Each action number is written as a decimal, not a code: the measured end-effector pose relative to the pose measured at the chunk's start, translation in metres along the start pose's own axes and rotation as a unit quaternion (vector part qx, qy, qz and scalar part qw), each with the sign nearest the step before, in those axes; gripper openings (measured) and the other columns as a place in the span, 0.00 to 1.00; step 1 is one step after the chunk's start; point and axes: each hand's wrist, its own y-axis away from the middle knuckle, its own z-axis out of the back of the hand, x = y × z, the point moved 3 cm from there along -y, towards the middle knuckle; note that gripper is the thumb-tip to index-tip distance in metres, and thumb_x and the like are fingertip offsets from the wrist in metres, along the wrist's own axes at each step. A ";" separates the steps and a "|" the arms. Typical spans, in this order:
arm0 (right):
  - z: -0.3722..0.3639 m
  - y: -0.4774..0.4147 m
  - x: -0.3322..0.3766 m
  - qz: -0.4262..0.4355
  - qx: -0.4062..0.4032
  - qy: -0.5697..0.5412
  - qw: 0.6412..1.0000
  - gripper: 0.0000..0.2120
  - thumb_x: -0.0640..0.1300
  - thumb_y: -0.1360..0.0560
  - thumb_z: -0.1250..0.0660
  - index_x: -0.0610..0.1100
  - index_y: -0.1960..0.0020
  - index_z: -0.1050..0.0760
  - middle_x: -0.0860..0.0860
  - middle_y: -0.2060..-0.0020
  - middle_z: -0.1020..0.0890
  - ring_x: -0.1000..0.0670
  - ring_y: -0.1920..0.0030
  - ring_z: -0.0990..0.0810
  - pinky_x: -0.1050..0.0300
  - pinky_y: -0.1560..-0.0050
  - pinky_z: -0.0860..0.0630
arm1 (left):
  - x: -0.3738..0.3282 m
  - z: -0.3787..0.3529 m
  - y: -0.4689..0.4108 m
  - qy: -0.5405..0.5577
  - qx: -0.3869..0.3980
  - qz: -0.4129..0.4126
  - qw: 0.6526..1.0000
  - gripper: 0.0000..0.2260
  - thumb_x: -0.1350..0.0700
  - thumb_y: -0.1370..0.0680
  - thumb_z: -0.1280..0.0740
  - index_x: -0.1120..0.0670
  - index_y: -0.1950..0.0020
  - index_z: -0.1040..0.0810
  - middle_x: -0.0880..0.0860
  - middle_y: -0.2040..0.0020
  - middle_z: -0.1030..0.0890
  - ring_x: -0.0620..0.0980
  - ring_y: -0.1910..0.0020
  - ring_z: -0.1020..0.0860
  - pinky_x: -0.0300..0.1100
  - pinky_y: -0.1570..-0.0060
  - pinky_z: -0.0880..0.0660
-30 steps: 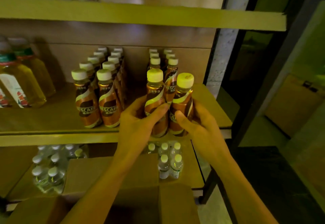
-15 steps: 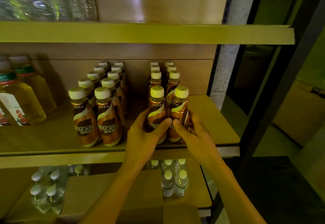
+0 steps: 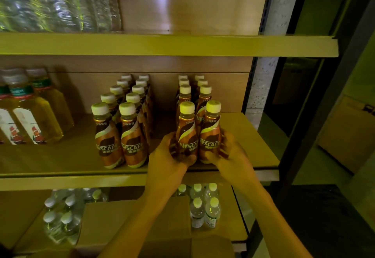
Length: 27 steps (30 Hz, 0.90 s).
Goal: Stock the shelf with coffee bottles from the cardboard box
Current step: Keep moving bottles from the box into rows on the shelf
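two coffee bottles are held side by side at the front of the mid shelf (image 3: 253,156), one per hand: the left hand (image 3: 168,156) is wrapped round the lower body of the left bottle (image 3: 186,132), thumb across the base at front, fingers hidden behind; the right hand (image 3: 229,154) cups the right bottle (image 3: 211,130) the same way, w/ fingers curled on its 3 o'clock side and slightly blurred. both grips are closed on the bottles, low down, prob. so the bases can be steered flat onto the board while caps stay clear. labels are faced outward, matching the rest of the stock. the pair is set directly at 6 o'clock of the right-hand double row (image 3: 194,91), so the two files are extended toward the shelf lip; whether the bases are fully seated can't be told, as they're covered by the palms. a second double row (image 3: 121,115) stands at 9 o'clock, apart by a bare gap, and tea bottles (image 3: 30,119) sit further out at 9. the cardboard box (image 3: 134,223) lies at 6 o'clock on the lower level, beside water bottles (image 3: 205,207), kept close under the hands for short reaches. next, release is judged safe only once both bottles stand upright; a tilt near the edge could tip them off.
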 end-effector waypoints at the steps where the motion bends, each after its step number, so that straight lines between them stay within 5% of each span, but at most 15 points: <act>1: 0.001 0.000 0.001 0.003 0.008 -0.001 1.000 0.36 0.41 0.25 0.27 0.55 0.23 0.40 0.58 0.34 0.24 0.57 0.36 0.26 0.64 0.43 0.30 | 0.000 -0.001 0.001 -0.007 -0.008 -0.003 1.000 0.31 0.52 0.31 0.21 0.45 0.31 0.29 0.40 0.45 0.21 0.31 0.53 0.25 0.23 0.60 0.33; 7: -0.005 0.011 0.003 0.047 -0.053 0.057 0.996 0.36 0.50 0.30 0.22 0.55 0.28 0.36 0.69 0.51 0.27 0.69 0.53 0.26 0.74 0.56 0.30 | 0.002 -0.002 0.003 -0.023 -0.020 -0.007 1.000 0.29 0.51 0.30 0.21 0.46 0.32 0.28 0.44 0.43 0.19 0.39 0.49 0.22 0.26 0.58 0.32; 11: -0.011 0.008 -0.003 0.062 -0.105 0.092 0.988 0.31 0.52 0.29 0.24 0.52 0.30 0.32 0.57 0.42 0.19 0.55 0.42 0.20 0.58 0.45 0.22 | 0.004 -0.005 0.003 -0.031 -0.015 0.001 0.999 0.30 0.51 0.29 0.22 0.47 0.30 0.29 0.44 0.44 0.18 0.42 0.46 0.20 0.26 0.58 0.31; 15: -0.012 0.000 -0.002 0.045 -0.079 0.099 0.991 0.27 0.50 0.26 0.27 0.51 0.30 0.33 0.58 0.44 0.21 0.58 0.46 0.24 0.66 0.52 0.29 | 0.006 -0.008 -0.002 -0.036 -0.012 0.007 0.999 0.29 0.50 0.28 0.24 0.47 0.29 0.30 0.46 0.42 0.18 0.45 0.43 0.20 0.34 0.52 0.26; 18: -0.013 -0.010 -0.005 0.024 -0.066 0.091 0.993 0.30 0.49 0.25 0.28 0.52 0.27 0.36 0.56 0.43 0.20 0.55 0.44 0.23 0.59 0.49 0.27 | 0.007 -0.010 -0.013 -0.056 -0.007 0.017 0.998 0.26 0.50 0.27 0.24 0.48 0.32 0.28 0.47 0.44 0.18 0.48 0.44 0.19 0.43 0.47 0.22; 27: -0.018 -0.043 -0.005 -0.006 -0.074 0.107 0.991 0.30 0.50 0.25 0.28 0.56 0.28 0.37 0.51 0.42 0.20 0.45 0.44 0.19 0.41 0.49 0.18 | 0.007 -0.020 -0.045 -0.079 0.000 0.017 0.997 0.25 0.50 0.26 0.25 0.51 0.31 0.28 0.50 0.41 0.18 0.50 0.43 0.19 0.41 0.48 0.23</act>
